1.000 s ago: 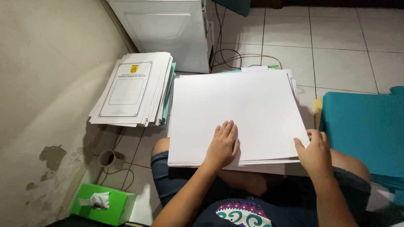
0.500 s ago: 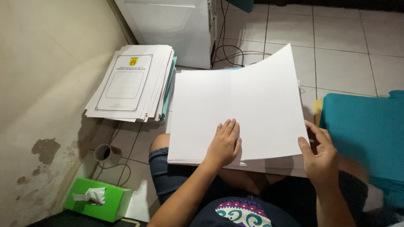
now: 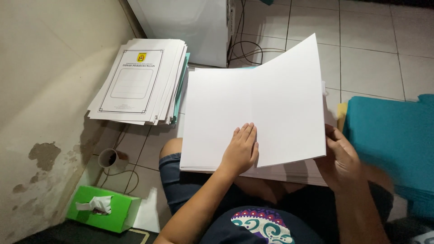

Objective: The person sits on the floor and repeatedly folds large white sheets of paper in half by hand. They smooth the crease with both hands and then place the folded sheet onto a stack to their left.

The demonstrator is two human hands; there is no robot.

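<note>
A thick pile of blank white sheets point(image 3: 212, 113) rests on my lap. My left hand point(image 3: 240, 151) lies flat on the pile near its front edge, fingers together. The top white sheet point(image 3: 289, 104) is lifted and folded along the middle, its right half raised off the pile. My right hand point(image 3: 341, 160) grips that sheet's lower right edge, thumb on the near side.
A stack of printed white folders point(image 3: 138, 86) lies on the tiled floor at the left. Teal folders point(image 3: 393, 135) lie at the right. A green tissue box point(image 3: 103, 208) and a small cup point(image 3: 110, 159) sit by the stained wall. A white cabinet point(image 3: 181, 22) with cables stands behind.
My right hand has lifted the top sheet's right half higher, bending it over the middle. My left hand stays pressed on the pile.
</note>
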